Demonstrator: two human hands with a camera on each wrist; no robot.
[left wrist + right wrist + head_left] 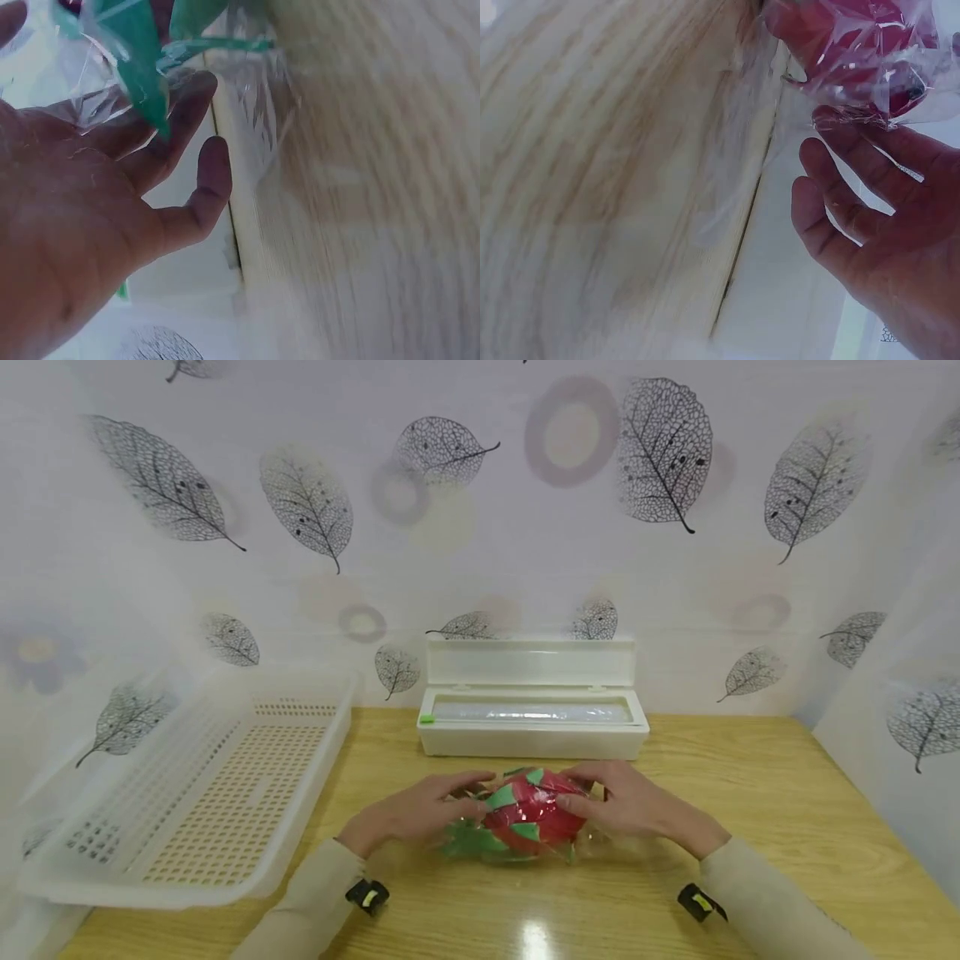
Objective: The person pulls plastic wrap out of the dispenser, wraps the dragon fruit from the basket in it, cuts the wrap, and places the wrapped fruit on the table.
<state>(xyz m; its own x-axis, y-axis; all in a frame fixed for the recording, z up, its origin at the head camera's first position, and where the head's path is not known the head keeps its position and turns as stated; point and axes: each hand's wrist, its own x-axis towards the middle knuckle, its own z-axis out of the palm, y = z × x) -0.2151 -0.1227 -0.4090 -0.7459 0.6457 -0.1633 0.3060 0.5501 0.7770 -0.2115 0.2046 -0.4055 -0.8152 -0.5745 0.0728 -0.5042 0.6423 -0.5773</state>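
A red dragon fruit (534,806) with green scales, wrapped in clear plastic film, is held between both hands above the wooden table. My left hand (420,810) holds its green-tipped end, thumb on the near side and fingers on the far side. At the red end, my right hand (637,802) grips it with the thumb on the front. In the left wrist view, green scales (139,71) and loose crinkled film hang over the fingers. The right wrist view shows the film-covered red skin (870,37) above the fingertips, with the lower fingers loosely bent.
Behind the fruit stands a white cling film box (532,742), lid up, a roll of film (532,713) inside. A white perforated basket (313,797) sits at the left. The wooden table (750,793) ends at a leaf-patterned backdrop (487,527).
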